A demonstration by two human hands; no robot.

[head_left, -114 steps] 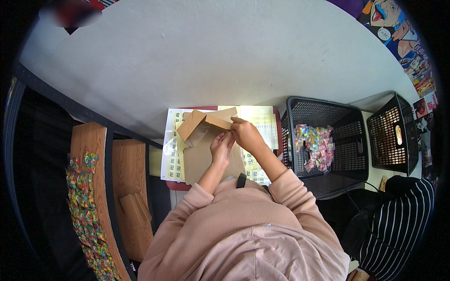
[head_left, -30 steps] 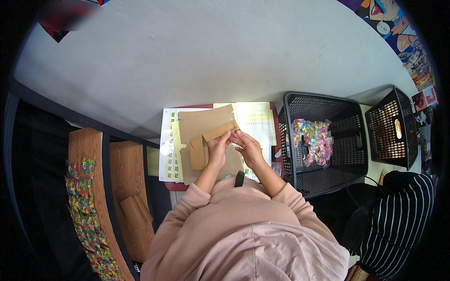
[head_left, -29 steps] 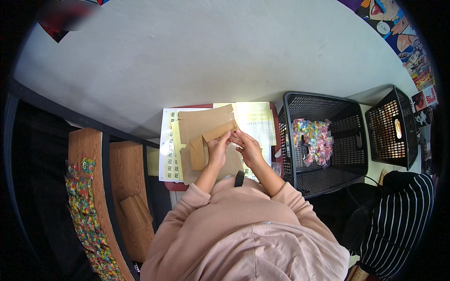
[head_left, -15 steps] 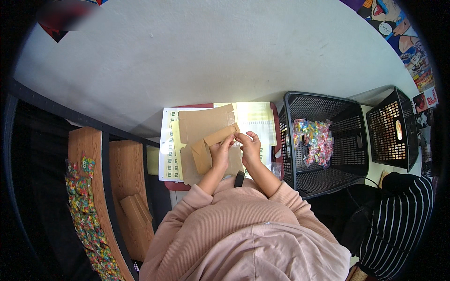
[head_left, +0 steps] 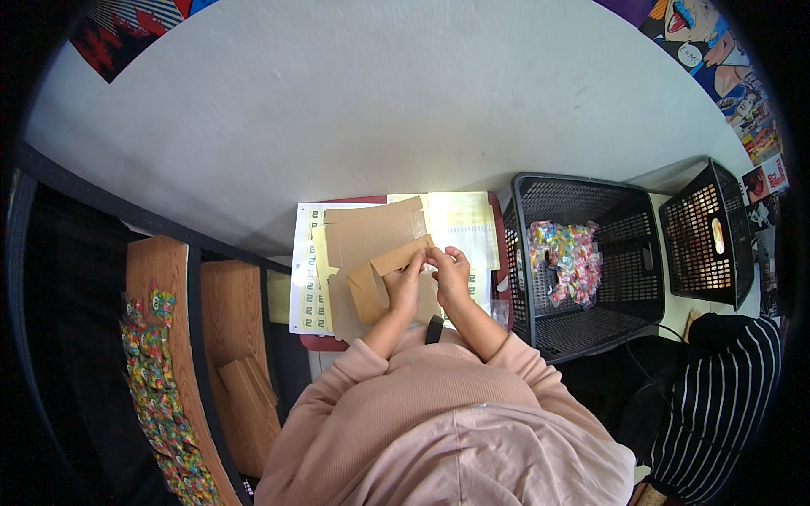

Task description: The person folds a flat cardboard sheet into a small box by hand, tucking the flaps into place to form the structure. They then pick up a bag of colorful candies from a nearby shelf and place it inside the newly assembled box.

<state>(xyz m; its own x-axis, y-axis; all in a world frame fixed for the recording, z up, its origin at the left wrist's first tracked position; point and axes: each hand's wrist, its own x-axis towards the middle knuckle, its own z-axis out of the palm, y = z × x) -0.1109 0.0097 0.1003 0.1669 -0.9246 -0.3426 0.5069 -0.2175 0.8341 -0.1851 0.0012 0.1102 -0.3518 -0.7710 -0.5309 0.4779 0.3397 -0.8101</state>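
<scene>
A small brown cardboard box (head_left: 364, 293), partly folded, is held at a slant above the table. My left hand (head_left: 405, 285) reaches along its inner side, with thumb and fingers closed on the upper right part of the cardboard. At that same corner my right hand (head_left: 450, 271) pinches with thumb and forefinger, its other fingers curled loosely. What exactly lies between the fingertips is too small to make out. Beneath the box lies a flat, unfolded cardboard blank (head_left: 371, 221), on top of printed white sheets (head_left: 309, 278) and pale yellow sheets (head_left: 460, 211).
A black plastic basket (head_left: 582, 325) holding colourful wrapped sweets (head_left: 574, 261) stands right of the red-edged table (head_left: 325, 343). A second black basket (head_left: 717, 240) is farther right. At left, wooden shelves (head_left: 156, 253) hold small colourful packets (head_left: 160, 379) and folded cardboard (head_left: 246, 384).
Both hands stay at the box's upper right corner, and their fingertips have shifted slightly. The whole view has moved a little, so the table appears lower.
</scene>
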